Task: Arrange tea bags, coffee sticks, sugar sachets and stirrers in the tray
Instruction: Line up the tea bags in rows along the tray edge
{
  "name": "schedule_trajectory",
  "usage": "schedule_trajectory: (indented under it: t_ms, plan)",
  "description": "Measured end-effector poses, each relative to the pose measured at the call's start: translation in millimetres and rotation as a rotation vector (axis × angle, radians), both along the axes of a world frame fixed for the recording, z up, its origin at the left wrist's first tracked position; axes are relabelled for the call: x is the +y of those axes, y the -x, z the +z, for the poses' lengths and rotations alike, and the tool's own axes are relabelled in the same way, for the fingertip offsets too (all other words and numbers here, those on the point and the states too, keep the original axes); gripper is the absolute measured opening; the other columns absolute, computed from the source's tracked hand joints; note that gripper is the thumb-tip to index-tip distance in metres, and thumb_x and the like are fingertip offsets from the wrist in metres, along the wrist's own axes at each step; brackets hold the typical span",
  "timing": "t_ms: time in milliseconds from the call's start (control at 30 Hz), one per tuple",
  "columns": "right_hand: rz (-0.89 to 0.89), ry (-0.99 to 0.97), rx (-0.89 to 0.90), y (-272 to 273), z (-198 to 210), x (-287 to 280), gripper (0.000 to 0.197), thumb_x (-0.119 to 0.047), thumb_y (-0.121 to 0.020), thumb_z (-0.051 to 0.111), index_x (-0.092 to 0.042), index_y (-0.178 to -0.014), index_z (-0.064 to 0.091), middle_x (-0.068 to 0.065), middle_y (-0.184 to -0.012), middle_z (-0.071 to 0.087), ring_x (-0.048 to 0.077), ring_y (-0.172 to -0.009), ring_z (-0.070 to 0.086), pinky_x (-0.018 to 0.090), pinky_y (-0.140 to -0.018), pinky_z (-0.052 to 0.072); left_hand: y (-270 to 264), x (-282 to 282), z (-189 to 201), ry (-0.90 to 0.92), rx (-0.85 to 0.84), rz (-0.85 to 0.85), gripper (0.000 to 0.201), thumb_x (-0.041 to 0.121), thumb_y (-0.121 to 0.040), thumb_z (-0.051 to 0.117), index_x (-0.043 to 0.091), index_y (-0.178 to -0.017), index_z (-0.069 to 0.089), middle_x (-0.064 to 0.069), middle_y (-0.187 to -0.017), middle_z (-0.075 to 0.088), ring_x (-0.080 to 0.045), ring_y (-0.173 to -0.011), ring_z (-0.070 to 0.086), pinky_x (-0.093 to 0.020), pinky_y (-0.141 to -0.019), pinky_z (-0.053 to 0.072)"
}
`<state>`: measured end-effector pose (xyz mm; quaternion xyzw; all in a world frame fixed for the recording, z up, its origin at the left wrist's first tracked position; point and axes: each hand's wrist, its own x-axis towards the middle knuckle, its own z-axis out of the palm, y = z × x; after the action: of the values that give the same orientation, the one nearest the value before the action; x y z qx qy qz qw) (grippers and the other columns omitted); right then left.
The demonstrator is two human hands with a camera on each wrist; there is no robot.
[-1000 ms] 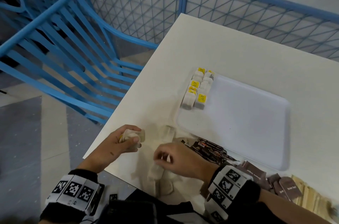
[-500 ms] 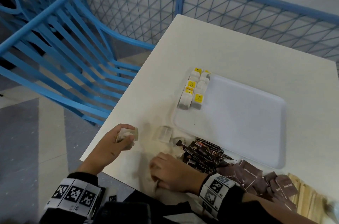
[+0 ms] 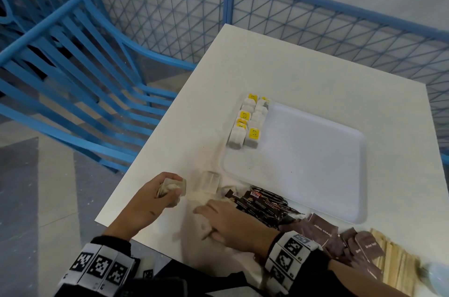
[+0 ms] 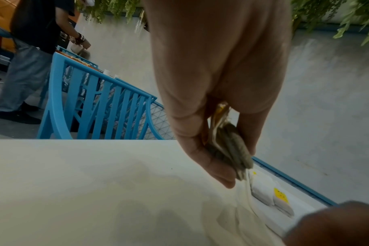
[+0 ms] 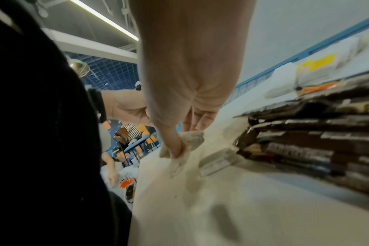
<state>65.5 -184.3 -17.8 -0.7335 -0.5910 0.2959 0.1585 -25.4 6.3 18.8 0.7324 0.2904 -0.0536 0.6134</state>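
The big white table holds the white tray, which is mostly bare; two short rows of tea bags with yellow tags sit at its far left corner, though I cannot tell if they lie inside the rim or just beside it. The dark coffee sticks, the brown sugar sachets and the wooden stirrers all wait in piles near the front edge, outside the tray. The left hand is curled round a small bunch of tea bags close to the table's edge. The right hand is bent over more loose tea bags and pinches them in its fingertips. I think the soft bags could slip out of the full left hand and drop off the edge, because it holds many and is so near the side. The strings might tangle too, and one bag could pull another along. The right arm is close to the coffee sticks and may knock them. Compared with a second ago, the right hand sits lower and nearer the person, pressing down on the bags, while the left hand holds its bunch in nearly the same spot.
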Motion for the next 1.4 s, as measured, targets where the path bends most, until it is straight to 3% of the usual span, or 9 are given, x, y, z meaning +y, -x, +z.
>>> schedule_trajectory:
  t_ms: [167,367,433,533,667,833,1000,1167,1400]
  plan:
    - [0.072,0.19,-0.255,-6,1,-5,0.039,-0.015,-0.09,0.031,0.002,-0.122,0.045,0.021,-0.119,0.045,0.036,-0.11,0.042,0.047,-0.099,0.037,-8,-5,2,0.022,-0.018,-0.019,0.012,0.009,-0.09,0.057,0.015,-0.1,0.059,-0.006,-0.09,0.062,-0.016,-0.076,0.06,-0.014,-0.065,0.054]
    - [0.102,0.177,-0.235,-6,-6,-1,0.057,-0.016,-0.08,0.011,0.001,-0.118,0.05,0.022,-0.111,0.054,0.039,-0.107,0.045,0.047,-0.093,0.037,-14,-6,3,0.023,-0.036,-0.037,0.012,0.012,-0.09,0.058,0.016,-0.101,0.059,-0.007,-0.09,0.063,-0.015,-0.077,0.061,-0.016,-0.068,0.055]
    - [0.074,0.133,-0.168,-9,-4,0,0.058,-0.024,-0.081,0.015,-0.003,-0.117,0.054,0.018,-0.112,0.058,0.035,-0.107,0.048,0.043,-0.095,0.037,-15,-7,2,0.015,-0.031,-0.051,0.012,0.014,-0.09,0.058,0.017,-0.102,0.059,-0.006,-0.092,0.063,-0.017,-0.079,0.062,-0.016,-0.068,0.054]
    - [-0.148,0.001,0.072,-16,9,0,0.029,-0.019,-0.09,0.047,-0.01,-0.114,0.061,0.008,-0.113,0.062,0.021,-0.108,0.05,0.03,-0.097,0.033,-15,-8,1,0.008,-0.028,-0.059,0.012,0.017,-0.092,0.055,0.021,-0.103,0.058,-0.007,-0.095,0.062,-0.018,-0.082,0.062,-0.02,-0.072,0.055]
    - [-0.536,-0.208,0.445,-30,35,-2,0.015,-0.016,-0.083,0.067,-0.021,-0.097,0.067,-0.005,-0.096,0.067,0.001,-0.085,0.058,0.012,-0.077,0.043,-21,-13,1,0.032,-0.033,-0.076,0.016,0.022,-0.097,0.045,0.025,-0.108,0.056,-0.011,-0.098,0.063,-0.02,-0.084,0.062,-0.026,-0.081,0.054]
    - [-0.752,-0.317,0.659,-45,44,-1,0.018,-0.017,-0.081,0.07,-0.032,-0.082,0.061,-0.001,-0.077,0.065,0.012,-0.068,0.061,0.032,-0.067,0.055,-36,-27,12,0.198,-0.081,-0.112,0.025,0.028,-0.098,0.038,0.018,-0.11,0.058,-0.012,-0.109,0.062,-0.019,-0.091,0.065,-0.028,-0.079,0.056]
    - [-0.849,-0.337,0.616,-44,40,-1,0.018,-0.018,-0.084,0.068,-0.028,-0.073,0.057,-0.013,-0.055,0.051,0.001,-0.052,0.042,0.017,-0.053,0.039,-46,-38,24,0.354,-0.114,-0.188,0.04,0.052,-0.087,0.048,0.026,-0.117,0.057,-0.004,-0.11,0.066,-0.018,-0.091,0.066,-0.025,-0.077,0.055]
    - [-0.887,-0.341,0.682,-47,45,-2,0.016,-0.036,-0.084,0.066,-0.023,-0.075,0.063,0.005,-0.066,0.061,0.013,-0.062,0.053,0.03,-0.061,0.046,-53,-42,18,0.367,-0.158,-0.252,0.042,0.004,-0.079,0.071,0.013,-0.118,0.056,-0.003,-0.102,0.07,-0.013,-0.093,0.066,-0.021,-0.077,0.052]
    - [-0.986,-0.347,0.839,-58,47,-10,0.015,-0.026,-0.09,0.058,-0.013,-0.082,0.061,0.005,-0.078,0.057,0.018,-0.073,0.054,0.038,-0.071,0.048,-57,-44,14,0.254,-0.209,-0.157,0.023,0.007,-0.076,0.071,0.007,-0.096,0.061,0.001,-0.08,0.068,-0.01,-0.073,0.063,-0.023,-0.066,0.051]
